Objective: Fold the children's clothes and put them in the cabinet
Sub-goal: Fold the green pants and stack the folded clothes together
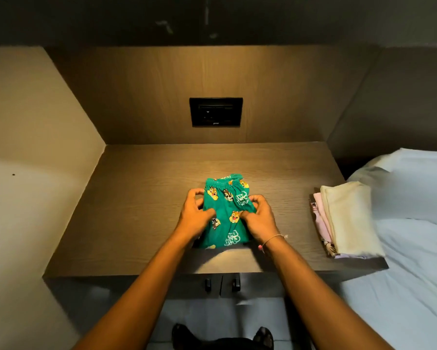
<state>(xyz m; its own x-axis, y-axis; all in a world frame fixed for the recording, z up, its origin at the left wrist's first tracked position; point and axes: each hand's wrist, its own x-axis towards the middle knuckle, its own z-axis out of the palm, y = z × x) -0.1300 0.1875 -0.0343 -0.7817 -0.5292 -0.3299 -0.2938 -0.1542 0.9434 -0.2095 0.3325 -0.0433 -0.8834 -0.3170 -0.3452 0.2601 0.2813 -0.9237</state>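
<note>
Green children's shorts [226, 210] printed with cartoon chipmunks lie partly folded in the middle of the wooden cabinet top [141, 198], waistband away from me. My left hand [194, 214] grips their left edge, fingers curled into the cloth. On the right edge my right hand [259, 217] pinches the fabric; a thin string bracelet circles that wrist. The cabinet doors [221, 285], with two dark handles, are closed below the front edge.
A folded stack of pale yellow and pink clothes [346, 221] sits at the right end of the top. A bed with a white sheet [409, 223] adjoins on the right. A black socket panel [216, 111] is set in the back wall. A beige wall stands left.
</note>
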